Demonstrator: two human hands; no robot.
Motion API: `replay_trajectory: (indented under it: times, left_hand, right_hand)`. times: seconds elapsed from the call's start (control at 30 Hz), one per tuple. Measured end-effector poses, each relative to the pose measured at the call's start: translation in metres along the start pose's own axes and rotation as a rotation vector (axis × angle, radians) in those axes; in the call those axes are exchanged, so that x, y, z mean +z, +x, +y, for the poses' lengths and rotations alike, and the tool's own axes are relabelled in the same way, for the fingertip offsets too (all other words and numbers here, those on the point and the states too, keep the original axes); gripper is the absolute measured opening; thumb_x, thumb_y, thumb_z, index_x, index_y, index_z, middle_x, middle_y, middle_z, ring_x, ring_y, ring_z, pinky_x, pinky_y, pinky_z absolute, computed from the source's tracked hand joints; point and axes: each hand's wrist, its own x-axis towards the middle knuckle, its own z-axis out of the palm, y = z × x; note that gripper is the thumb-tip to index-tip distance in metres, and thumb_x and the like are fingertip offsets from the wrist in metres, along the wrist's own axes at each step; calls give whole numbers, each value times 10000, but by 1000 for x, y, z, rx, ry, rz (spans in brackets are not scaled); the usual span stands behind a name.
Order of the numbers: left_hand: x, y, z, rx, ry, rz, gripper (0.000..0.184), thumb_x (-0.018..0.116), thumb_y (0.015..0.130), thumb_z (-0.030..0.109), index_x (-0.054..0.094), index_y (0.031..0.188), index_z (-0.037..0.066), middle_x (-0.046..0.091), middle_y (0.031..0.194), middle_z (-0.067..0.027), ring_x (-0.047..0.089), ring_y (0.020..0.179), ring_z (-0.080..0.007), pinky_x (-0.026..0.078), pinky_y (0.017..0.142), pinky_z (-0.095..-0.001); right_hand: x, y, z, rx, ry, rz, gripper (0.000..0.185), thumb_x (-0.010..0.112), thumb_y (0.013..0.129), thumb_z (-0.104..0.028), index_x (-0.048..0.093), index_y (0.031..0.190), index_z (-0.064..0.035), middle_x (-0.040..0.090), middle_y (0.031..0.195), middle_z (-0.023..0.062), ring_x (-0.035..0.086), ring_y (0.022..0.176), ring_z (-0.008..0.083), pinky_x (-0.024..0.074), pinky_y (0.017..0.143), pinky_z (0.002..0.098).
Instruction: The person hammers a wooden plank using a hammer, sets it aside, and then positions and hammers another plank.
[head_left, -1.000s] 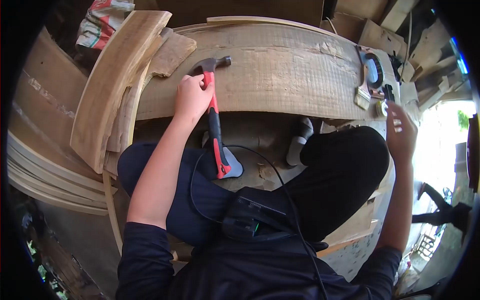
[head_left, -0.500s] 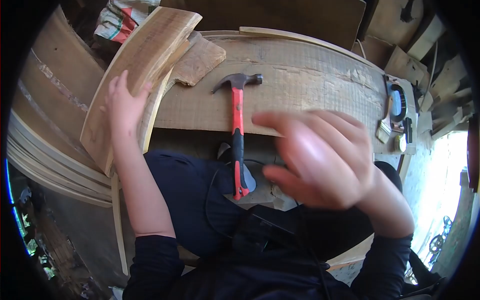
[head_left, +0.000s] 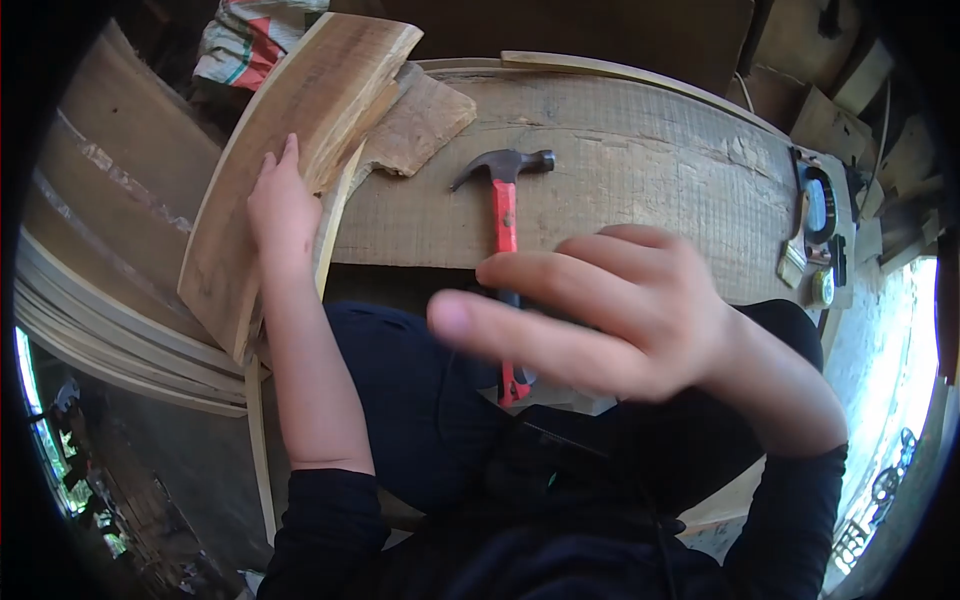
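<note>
My left hand [head_left: 282, 208] lies on top of a thick brown wooden plank [head_left: 300, 120] with a rough, pale edge. Its index finger points up along the wood, and the thumb is mostly hidden. In front of my body, my right hand [head_left: 620, 310] hangs in the air, open and slightly blurred, with thumb and fingers stretched to the left. Behind it is a claw hammer [head_left: 503, 212] with a red and black handle. The hammer's head rests on the wooden bench [head_left: 620, 150], and its handle sticks out past the bench edge, partly covered by my right hand.
An offcut of wood [head_left: 425, 115] sits beside the plank. At the bench's right end are a paintbrush [head_left: 793, 262], a blue-and-black tool [head_left: 818, 203] and a small round container [head_left: 822, 287]. Curved boards [head_left: 120, 345] are stacked at left. A printed sack [head_left: 250, 40] stands behind.
My right hand has shifted left over the hammer handle, its fingers turning to point left. My left hand stays on the plank, its fingers closer together. The whole view has shifted slightly.
</note>
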Motion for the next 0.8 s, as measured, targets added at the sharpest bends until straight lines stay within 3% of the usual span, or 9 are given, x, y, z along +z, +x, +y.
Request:
replay_trajectory:
  times: [0.07,0.1,0.2,0.37,0.5,0.57,0.67,0.73,0.8]
  left_hand:
    - [3,1,-2,14,18,29,792,636,818,-56,444,1548,184,470,1531,-237,543,1343,-371,474,1098,-425]
    - [5,2,-3,25,2,47,777,631,817,-61,452,1539,162,480,1521,-240,551,1333,-371,472,1101,-430]
    - [2,0,-2,18,-9,51,728,619,839,-43,459,1529,125,492,1507,-250,566,1307,-392,476,1098,-439]
    - [24,-1,-7,37,13,114,613,514,942,5,443,1539,122,458,1532,-266,545,1314,-451,483,1089,-462]
    - [22,-22,4,41,36,133,537,449,1004,73,443,1539,120,458,1530,-270,541,1318,-459,499,1069,-474]
    - [17,-33,17,49,65,102,531,463,1003,85,450,1534,117,470,1524,-264,540,1321,-458,514,1050,-480]
    - [13,-46,34,72,65,95,543,496,989,78,458,1529,116,489,1512,-253,543,1317,-462,539,1013,-489]
    - [9,-52,40,128,45,81,551,509,981,69,458,1528,115,490,1512,-249,538,1324,-459,547,999,-492]
    - [9,-54,43,122,16,80,547,521,977,81,466,1521,115,496,1508,-243,535,1317,-476,517,1035,-501]
  right_hand:
    - [19,-10,7,18,8,-321,651,565,911,-224,434,1549,-234,663,1132,53,694,705,185,574,572,311]
    - [24,-12,9,48,10,-500,652,568,920,-203,416,1554,-223,623,1247,74,716,834,208,601,643,347]
    - [50,-26,11,128,34,-618,657,596,919,-209,413,1550,-209,568,1339,96,702,962,241,614,736,373]
    - [85,-61,14,244,-15,-895,588,652,950,-362,482,1488,-194,497,1455,88,624,1123,258,591,854,408]
    - [97,-66,17,207,-14,-752,430,608,982,-438,622,1302,-151,540,1336,85,591,1170,284,572,826,429]
    - [100,-60,15,319,-61,-859,302,616,967,-390,661,1108,-127,546,1246,82,585,1147,282,558,816,421]
    - [108,-73,23,339,-207,-800,218,617,941,-315,655,989,-107,544,1169,85,599,1092,271,552,798,415]
    - [105,-74,28,359,-212,-848,200,629,898,-238,629,1028,-86,541,1214,103,606,1075,281,552,804,415]
    - [102,-71,31,420,-169,-675,253,643,876,-199,589,1082,-62,529,1256,127,609,1087,312,556,835,421]
